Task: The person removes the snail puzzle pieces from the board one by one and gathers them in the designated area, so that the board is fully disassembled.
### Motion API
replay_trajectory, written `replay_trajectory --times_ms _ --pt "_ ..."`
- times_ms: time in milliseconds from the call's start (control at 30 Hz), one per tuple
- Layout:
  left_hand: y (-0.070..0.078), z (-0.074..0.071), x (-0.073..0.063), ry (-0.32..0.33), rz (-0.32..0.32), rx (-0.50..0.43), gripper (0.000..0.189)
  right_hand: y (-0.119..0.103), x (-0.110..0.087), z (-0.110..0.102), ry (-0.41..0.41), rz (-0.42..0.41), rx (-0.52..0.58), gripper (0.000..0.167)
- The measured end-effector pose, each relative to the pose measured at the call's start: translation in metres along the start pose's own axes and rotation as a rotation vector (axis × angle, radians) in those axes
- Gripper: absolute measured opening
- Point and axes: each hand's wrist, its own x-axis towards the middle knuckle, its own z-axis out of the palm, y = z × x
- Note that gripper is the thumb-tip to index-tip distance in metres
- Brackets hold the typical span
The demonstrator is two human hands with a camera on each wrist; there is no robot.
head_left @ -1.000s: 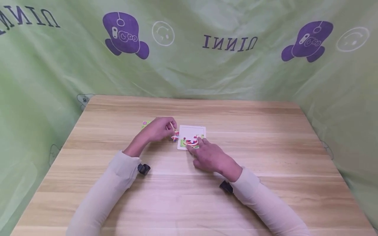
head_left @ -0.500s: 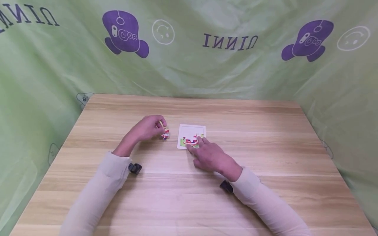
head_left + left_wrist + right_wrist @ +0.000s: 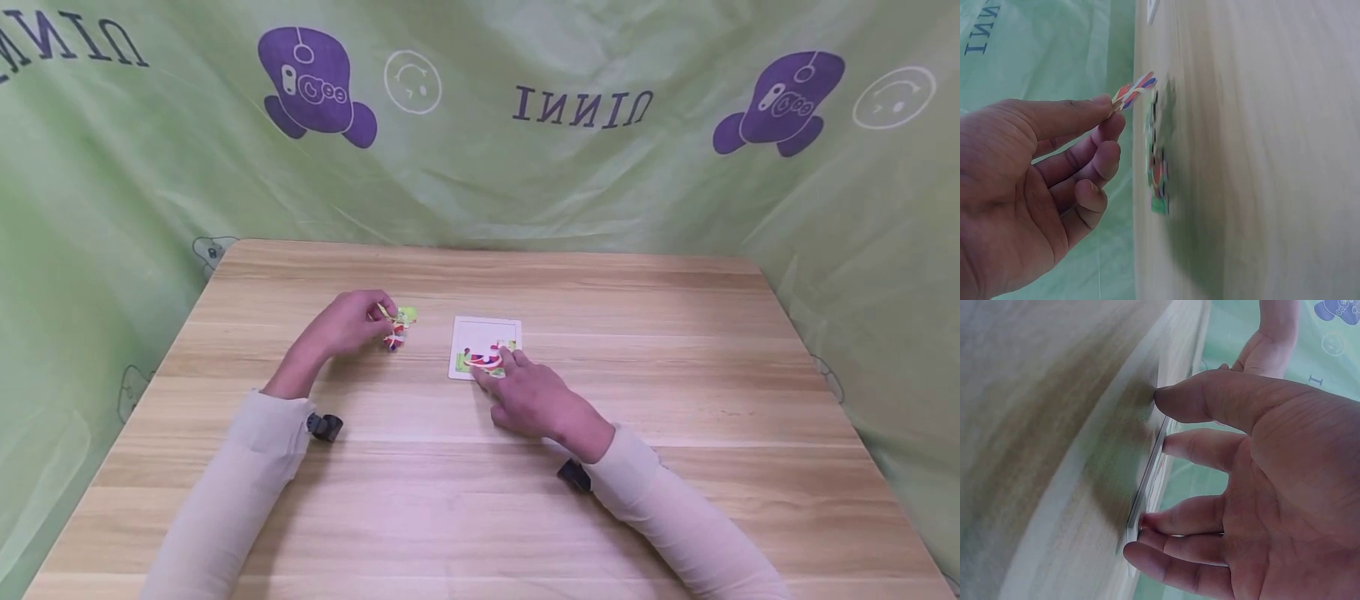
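In the head view my left hand (image 3: 347,323) is left of a white puzzle tray (image 3: 474,331), above the table. Thumb and fingertips pinch a jigsaw piece (image 3: 1135,92) patterned in red, white and blue. Below and beyond it, several loose green and red jigsaw pieces (image 3: 1158,178) lie on the wood, partly hidden by the hand in the head view. My right hand (image 3: 536,398) rests its fingertips on the tray's near right part, fingers extended. Fitted pieces (image 3: 486,361) with red, white and green print fill the tray's near part; its far part shows bare white.
The wooden table (image 3: 465,492) runs back to a green curtain (image 3: 480,183) with purple figures. Dark wrist cameras, one on the left cuff (image 3: 325,427) and one on the right cuff (image 3: 575,475), sit close above the tabletop.
My left hand has moved left, away from the tray, carrying the jigsaw piece. Loose green pieces beside it show more on its right side. My right hand stays on the tray.
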Motion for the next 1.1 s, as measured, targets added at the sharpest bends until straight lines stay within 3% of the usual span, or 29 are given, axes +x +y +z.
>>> replay_trajectory --times_ms 300,500,1100 --pt "-0.010 0.000 0.002 0.002 -0.027 0.004 0.012 -0.001 -0.002 0.001 -0.009 0.017 0.021 0.061" --pt "-0.015 -0.001 0.003 0.026 -0.005 0.054 0.012 -0.001 -0.002 0.000 -0.017 0.019 0.019 0.061" --pt "-0.016 0.000 0.004 0.059 0.007 0.141 0.010 -0.001 0.000 0.002 -0.025 0.022 0.009 0.061"
